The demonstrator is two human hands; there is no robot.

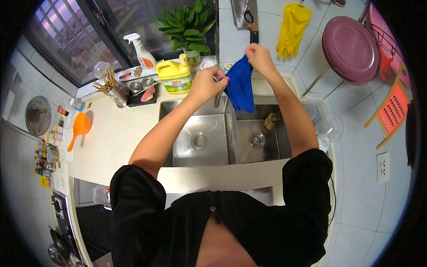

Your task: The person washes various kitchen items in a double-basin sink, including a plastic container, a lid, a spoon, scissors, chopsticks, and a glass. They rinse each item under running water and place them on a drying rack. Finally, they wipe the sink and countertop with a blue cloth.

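A blue cloth (240,88) hangs between my two hands above the far side of the sink. My left hand (208,83) pinches its left corner, with thumb and fingers pressed together. Higher up, my right hand (259,58) grips the upper right corner. The cloth droops in folds, its lower tip over the divider and right basin. Behind it, the faucet (217,100) is partly covered. Below lie the left basin (187,153) and the right basin (249,153), and a brownish lump (271,121) sits in the right one.
Behind the sink stand a yellow detergent jug (174,75), a spray bottle (141,53) and a potted plant (189,26). An orange ladle (80,128) and a chopstick holder (116,95) are on the left counter (120,133). Yellow gloves (293,31) and a purple lid (349,50) hang at right.
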